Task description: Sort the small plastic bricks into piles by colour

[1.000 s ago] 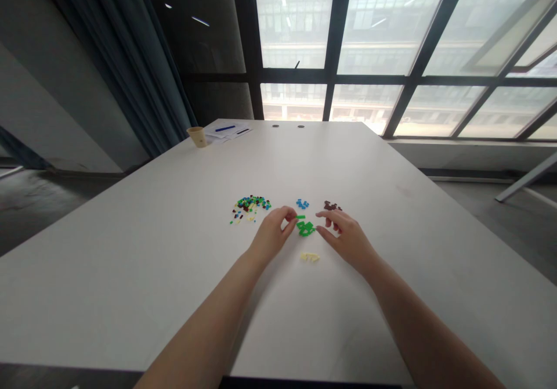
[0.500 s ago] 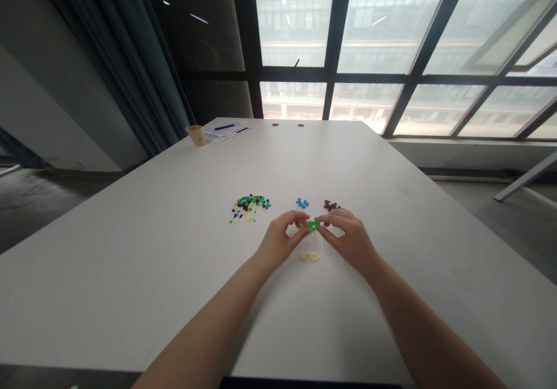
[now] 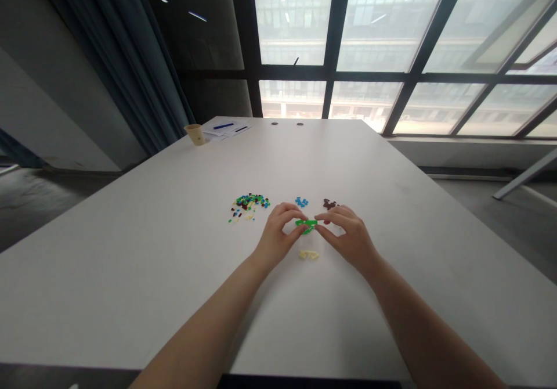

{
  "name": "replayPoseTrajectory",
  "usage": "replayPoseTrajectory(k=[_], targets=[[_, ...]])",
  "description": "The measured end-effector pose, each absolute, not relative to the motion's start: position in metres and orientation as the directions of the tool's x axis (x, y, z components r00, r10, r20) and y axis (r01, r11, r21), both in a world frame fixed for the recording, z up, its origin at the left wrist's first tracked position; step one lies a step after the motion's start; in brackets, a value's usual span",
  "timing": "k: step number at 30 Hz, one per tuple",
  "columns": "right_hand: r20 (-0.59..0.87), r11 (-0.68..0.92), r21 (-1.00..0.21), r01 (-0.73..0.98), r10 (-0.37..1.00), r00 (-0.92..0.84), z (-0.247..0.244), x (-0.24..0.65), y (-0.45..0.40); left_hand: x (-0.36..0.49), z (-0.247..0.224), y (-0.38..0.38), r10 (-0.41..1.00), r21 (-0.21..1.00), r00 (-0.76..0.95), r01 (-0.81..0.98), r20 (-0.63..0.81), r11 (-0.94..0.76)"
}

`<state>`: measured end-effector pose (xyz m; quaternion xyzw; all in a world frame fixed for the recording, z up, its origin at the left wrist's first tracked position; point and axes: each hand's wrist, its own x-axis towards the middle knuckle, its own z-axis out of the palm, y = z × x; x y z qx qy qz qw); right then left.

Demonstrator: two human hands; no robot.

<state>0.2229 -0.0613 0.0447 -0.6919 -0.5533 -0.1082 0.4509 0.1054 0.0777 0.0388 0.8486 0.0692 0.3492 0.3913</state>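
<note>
Small green building bricks joined in a strip (image 3: 310, 222) are between my two hands, above the white table. My left hand (image 3: 281, 229) has its thumb and fingers closed about the left part of the strip. At the right end, my right hand (image 3: 348, 230) pinches it between thumb and fingertips. More green bricks (image 3: 308, 230) show just under the strip; whether they are joined to it I cannot tell. Nearer to me lies a little group of pale yellow bricks (image 3: 308, 255). Blue bricks (image 3: 301, 202) and dark brown bricks (image 3: 329, 204) lie beyond my fingers.
A mixed pile of coloured bricks (image 3: 250, 202) spreads to the left of my hands. Far back on the table (image 3: 174, 249) stand a paper cup (image 3: 195, 134) and papers (image 3: 217, 130) with pens on them. Windows rise behind the table.
The green strip has shifted slightly left and more of its left end shows within my left hand's grip. My left fingers have moved a little; my right hand stays nearly in place.
</note>
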Motion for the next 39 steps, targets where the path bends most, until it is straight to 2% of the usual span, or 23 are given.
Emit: replayPoseTrajectory(k=[9, 11, 17, 21, 28, 34, 36, 39], targets=[[0.636, 0.016, -0.506, 0.862, 0.682, 0.361, 0.043, 0.222, -0.060, 0.106, 0.041, 0.078, 0.385, 0.690, 0.763, -0.107, 0.518, -0.716], [0.623, -0.002, -0.511, 0.860, 0.687, 0.373, 0.040, 0.222, -0.060, 0.103, 0.043, 0.086, 0.384, 0.670, 0.803, -0.025, 0.455, -0.742], [0.545, -0.102, -0.556, 0.825, 0.705, 0.454, 0.030, 0.227, -0.061, 0.100, 0.034, 0.124, 0.362, 0.628, 0.926, 0.218, 0.109, -0.747], [0.514, -0.125, -0.557, 0.821, 0.724, 0.460, 0.028, 0.231, -0.062, 0.107, 0.016, 0.132, 0.339, 0.627, 0.940, 0.244, 0.034, -0.740], [0.504, -0.134, -0.558, 0.819, 0.729, 0.463, 0.031, 0.231, -0.062, 0.117, 0.001, 0.124, 0.422, 0.598, 0.903, 0.294, 0.082, -0.745], [0.498, -0.139, -0.562, 0.815, 0.730, 0.468, 0.032, 0.230, -0.062, 0.120, -0.001, 0.119, 0.468, 0.492, 0.867, 0.337, 0.169, -0.803], [0.485, -0.145, -0.570, 0.808, 0.735, 0.474, 0.032, 0.231, -0.062, 0.118, 0.001, 0.126, 0.540, 0.473, 0.816, 0.400, 0.206, -0.785], [0.414, -0.184, -0.585, 0.790, 0.770, 0.485, 0.032, 0.233, -0.065, 0.110, 0.004, 0.142, 0.739, 0.459, 0.609, 0.590, 0.288, -0.664]])
